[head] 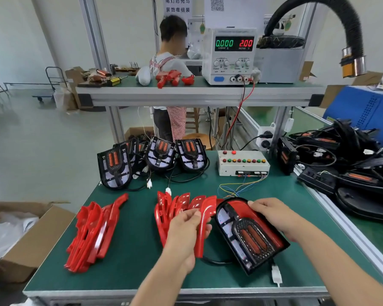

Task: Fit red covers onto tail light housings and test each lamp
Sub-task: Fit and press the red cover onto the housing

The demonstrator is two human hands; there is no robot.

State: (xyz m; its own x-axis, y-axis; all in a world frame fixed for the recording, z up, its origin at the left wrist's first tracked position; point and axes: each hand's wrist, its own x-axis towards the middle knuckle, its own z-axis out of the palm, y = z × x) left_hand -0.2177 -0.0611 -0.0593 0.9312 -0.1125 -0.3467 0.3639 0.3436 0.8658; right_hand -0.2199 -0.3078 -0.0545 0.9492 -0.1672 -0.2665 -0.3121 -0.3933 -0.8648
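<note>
Grip, left: my left hand (pixel 187 226) curls round one glossy red cover (pixel 205 219), a curved moulded plastic strip, lifted at the near end of its stack.
Grip, right: my right hand (pixel 274 214) holds the rounded top edge of a tail light housing (pixel 248 235), fingers bent over the rim.
Housing in hand: black arch-shaped shell, tilted on the green mat (pixel 128 257) at front centre, just right of the cover; pale inner panel, two orange oblong lenses in a dark textured surround, red showing along its right edge.
Lead: black cable from the housing ends in a white plug (pixel 276 275) on the mat.
Cover stack, centre: red covers (pixel 175 206) standing on edge, fanned, touching my left hand.
Cover stack, left: second red pile (pixel 93 233) lying well apart to the left.
Housings, rear: I count at least three uncovered black housings (pixel 159 153) propped upright at the back of the mat.
Test box: cream metal case (pixel 242 165) with a row of coloured buttons, thin coloured wires trailing forward.
Supply: white bench unit (pixel 230 56) on the upper shelf, digits reading 0.000 and 2.00.
</note>
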